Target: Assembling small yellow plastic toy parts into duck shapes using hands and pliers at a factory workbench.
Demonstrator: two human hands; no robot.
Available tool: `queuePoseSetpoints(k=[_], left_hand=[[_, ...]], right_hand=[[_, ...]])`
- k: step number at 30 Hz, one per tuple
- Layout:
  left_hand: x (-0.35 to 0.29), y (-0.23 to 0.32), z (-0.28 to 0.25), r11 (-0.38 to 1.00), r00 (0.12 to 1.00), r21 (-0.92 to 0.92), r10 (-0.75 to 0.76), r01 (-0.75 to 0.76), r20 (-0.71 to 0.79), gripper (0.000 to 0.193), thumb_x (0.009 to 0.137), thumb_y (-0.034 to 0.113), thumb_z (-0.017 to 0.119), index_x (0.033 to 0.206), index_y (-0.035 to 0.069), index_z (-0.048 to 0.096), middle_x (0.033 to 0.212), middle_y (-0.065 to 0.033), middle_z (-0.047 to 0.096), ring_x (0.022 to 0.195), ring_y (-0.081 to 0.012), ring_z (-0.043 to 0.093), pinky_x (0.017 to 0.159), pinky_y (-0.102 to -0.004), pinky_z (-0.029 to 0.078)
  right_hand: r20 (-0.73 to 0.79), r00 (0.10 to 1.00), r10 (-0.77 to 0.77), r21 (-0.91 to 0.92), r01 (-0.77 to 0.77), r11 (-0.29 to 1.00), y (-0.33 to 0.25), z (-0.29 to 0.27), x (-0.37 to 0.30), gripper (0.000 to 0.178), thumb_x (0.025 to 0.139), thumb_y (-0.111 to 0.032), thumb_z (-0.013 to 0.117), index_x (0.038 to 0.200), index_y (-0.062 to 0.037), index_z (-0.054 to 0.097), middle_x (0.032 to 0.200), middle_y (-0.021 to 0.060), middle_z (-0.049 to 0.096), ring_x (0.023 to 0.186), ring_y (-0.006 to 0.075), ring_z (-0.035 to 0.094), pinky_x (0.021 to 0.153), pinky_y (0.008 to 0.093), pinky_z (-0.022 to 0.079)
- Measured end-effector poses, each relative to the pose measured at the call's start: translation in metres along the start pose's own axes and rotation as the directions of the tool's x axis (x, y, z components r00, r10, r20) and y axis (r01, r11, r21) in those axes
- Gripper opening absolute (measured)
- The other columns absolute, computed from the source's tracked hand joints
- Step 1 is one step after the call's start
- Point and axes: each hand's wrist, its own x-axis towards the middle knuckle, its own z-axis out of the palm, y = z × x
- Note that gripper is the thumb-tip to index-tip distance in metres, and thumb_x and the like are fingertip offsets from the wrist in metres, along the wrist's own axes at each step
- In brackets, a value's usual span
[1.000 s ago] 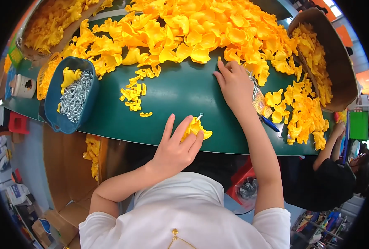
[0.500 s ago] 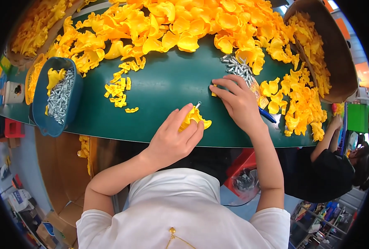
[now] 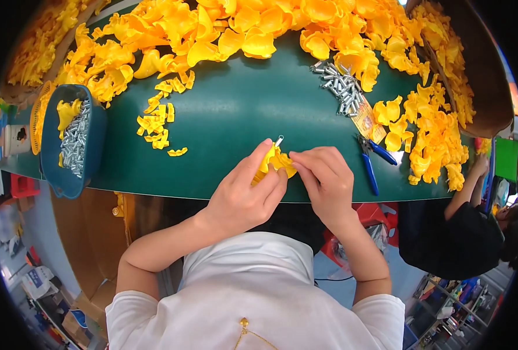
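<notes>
My left hand (image 3: 240,189) is closed around a curved yellow plastic shell (image 3: 281,161), just above the table's near edge. A small metal spring (image 3: 278,142) stands up from the shell's top, beside my left fingertips. My right hand (image 3: 329,179) is pinched at the shell's right edge, thumb and forefinger together; whatever lies between them is hidden against the yellow plastic. To the right lie blue-handled cutters (image 3: 369,166). Beyond them a pile of metal springs (image 3: 341,87) rests by a printed card (image 3: 364,123). Small yellow plastic pieces (image 3: 154,125) are scattered on the left.
A large heap of yellow shells (image 3: 244,35) spans the table's far side, with another heap (image 3: 436,137) at right. A blue bin (image 3: 66,189) of springs stands at left. A brown box (image 3: 489,87) leans at right, near another person's arm (image 3: 466,185).
My right hand has come from beside the spring pile, where it pinched a small yellow piece, down and toward me to the shell. My left hand stays in place. The cutters now show fully.
</notes>
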Motion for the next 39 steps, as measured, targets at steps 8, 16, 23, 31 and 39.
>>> queuePoseSetpoints(k=[8,16,23,31,39], left_hand=[[0.002,0.002,0.001,0.999,1.000,-0.041,0.004,-0.003,0.017,0.022,0.071,-0.001,0.066,0.092,0.000,0.068,0.087,-0.0101,0.057,0.108,-0.0380,0.060,0.073,-0.0337,0.058],[0.004,0.000,0.002,0.998,0.998,-0.025,0.061,-0.060,0.015,0.019,0.072,0.000,0.065,0.091,0.000,0.068,0.086,-0.0092,0.057,0.110,-0.0377,0.059,0.075,-0.0330,0.058],[-0.006,-0.002,0.000,0.980,0.981,-0.179,0.052,-0.086,-0.185,0.024,0.078,0.011,0.071,0.100,0.002,0.068,0.122,-0.0112,0.050,0.115,-0.0422,0.055,0.084,-0.0399,0.056],[-0.004,0.011,-0.011,-0.654,0.715,-0.541,-0.001,0.528,0.699,0.073,0.096,0.060,0.031,0.142,0.003,0.032,0.132,-0.0191,0.048,0.115,-0.0273,0.054,0.087,-0.0373,0.051],[0.008,0.016,-0.007,-0.806,0.784,-0.503,-0.079,0.313,0.615,0.076,0.089,0.048,0.060,0.143,0.003,0.032,0.136,-0.0194,0.047,0.112,-0.0270,0.057,0.096,-0.0365,0.045]], right_hand=[[0.028,0.999,-0.037,-0.157,0.041,0.987,-0.008,0.006,-0.008,0.026,0.070,0.003,0.072,0.095,-0.0029,0.069,0.087,0.0079,0.065,0.079,0.0259,0.060,0.067,0.0335,0.050],[0.225,0.973,0.051,-0.168,-0.012,0.986,-0.013,-0.016,-0.007,0.037,0.072,0.002,0.067,0.107,-0.0065,0.068,0.120,0.0098,0.057,0.110,0.0352,0.049,0.092,0.0425,0.044],[0.341,0.831,0.440,0.338,-0.545,0.767,-0.021,-0.022,-0.001,0.020,0.083,-0.002,0.065,0.103,-0.0020,0.068,0.097,0.0089,0.068,0.086,0.0175,0.064,0.072,0.0274,0.050],[0.391,0.920,-0.025,0.409,-0.150,0.900,-0.010,-0.056,0.013,0.020,0.081,-0.006,0.070,0.101,-0.0060,0.070,0.097,0.0055,0.068,0.096,0.0214,0.061,0.084,0.0317,0.048],[-0.070,0.996,0.060,-0.778,-0.092,0.622,0.150,-0.131,0.107,0.034,0.078,-0.001,0.064,0.111,-0.0082,0.066,0.106,0.0119,0.066,0.108,0.0295,0.056,0.092,0.0388,0.045]])
